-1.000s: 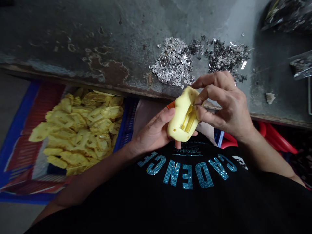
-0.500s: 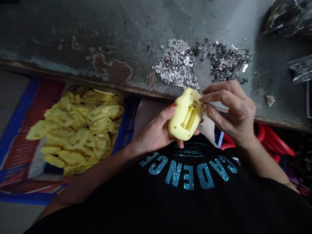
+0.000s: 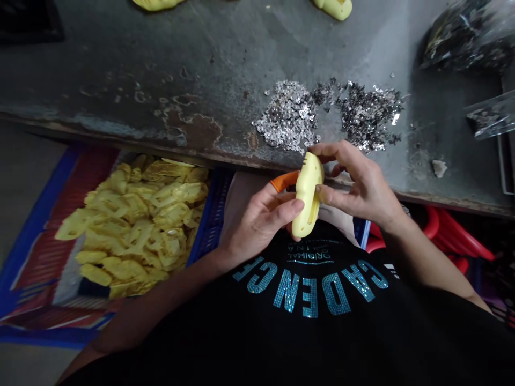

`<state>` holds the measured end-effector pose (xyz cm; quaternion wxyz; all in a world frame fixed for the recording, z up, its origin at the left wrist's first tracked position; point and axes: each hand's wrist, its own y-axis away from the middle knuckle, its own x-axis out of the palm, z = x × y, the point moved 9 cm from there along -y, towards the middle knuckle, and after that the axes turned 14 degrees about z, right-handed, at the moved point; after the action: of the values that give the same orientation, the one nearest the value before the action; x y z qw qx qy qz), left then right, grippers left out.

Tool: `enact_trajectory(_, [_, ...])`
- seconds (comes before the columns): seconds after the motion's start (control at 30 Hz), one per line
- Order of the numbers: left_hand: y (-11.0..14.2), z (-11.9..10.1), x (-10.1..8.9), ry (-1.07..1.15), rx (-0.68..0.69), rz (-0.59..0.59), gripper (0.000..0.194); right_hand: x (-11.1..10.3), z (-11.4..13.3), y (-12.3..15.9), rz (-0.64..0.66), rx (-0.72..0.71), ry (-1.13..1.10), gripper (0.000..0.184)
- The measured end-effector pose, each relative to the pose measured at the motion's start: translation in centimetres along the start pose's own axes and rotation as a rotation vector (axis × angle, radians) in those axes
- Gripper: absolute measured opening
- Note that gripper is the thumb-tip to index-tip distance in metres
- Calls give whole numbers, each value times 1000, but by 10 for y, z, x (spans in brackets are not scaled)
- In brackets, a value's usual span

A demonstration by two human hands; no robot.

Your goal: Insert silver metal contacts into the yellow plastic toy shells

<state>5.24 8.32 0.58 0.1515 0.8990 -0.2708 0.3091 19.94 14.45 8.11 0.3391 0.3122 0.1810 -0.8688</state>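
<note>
The left hand [image 3: 259, 217] and the right hand [image 3: 358, 185] were both closed on a yellow piece [image 3: 308, 195] of moulded plastic, which stood on edge, its narrow side up, between them, just in front of the bench's [image 3: 120, 69] near edge and above the person's chest. The left fingers curled around its lower half, while the right thumb and fingers pinched it higher up. An orange strip [image 3: 284, 181] stuck out from behind the left fingers, touching the yellow piece's side; what it belonged to was hidden.

Just beyond the right fingers, two heaps lay side by side on the worn grey bench: silvery sequins [image 3: 287, 115] and darker sequins [image 3: 368, 115]. Two more yellow pieces [image 3: 333, 8] sat at the far edge of the view, cut off by the frame. Clear bags [image 3: 491, 115] of dark bits lay at the bench's right end, and a pale chip [image 3: 439, 168] sat nearby.

Below the bench on the left, a blue and red crate [image 3: 213, 214] held a loose pile of yellow pieces [image 3: 132, 214]. Red plastic loops [image 3: 454, 230] showed below the right side. The person's black shirt [image 3: 309, 297] carried teal sparkly lettering
</note>
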Motion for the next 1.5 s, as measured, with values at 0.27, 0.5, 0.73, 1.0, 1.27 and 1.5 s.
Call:
enact_trajectory(0.27, [7, -4, -5, -123, -23, -56, 53, 2, 6, 21, -278, -59, 98, 53])
enact_trajectory(0.5, [9, -8, -24, -246, -56, -201, 33, 2, 6, 20, -328, -10, 157, 59])
enact_trajectory(0.73, [-14, -11, -35, 86, -12, -50, 35, -33, -23, -13, -98, -37, 89, 49])
enact_trajectory(1.0, [-12, -34, -54, 122, -47, -41, 59, -65, -109, -82, 0, 304, 775, 23])
enact_trajectory(1.27, [-13, -33, -59, 154, 3, -72, 54, -30, -77, -35, 13, 287, 755, 22])
enact_trajectory(1.5, [-18, -29, -49, 140, -18, -48, 61, -51, -77, -15, -124, 302, 660, 20])
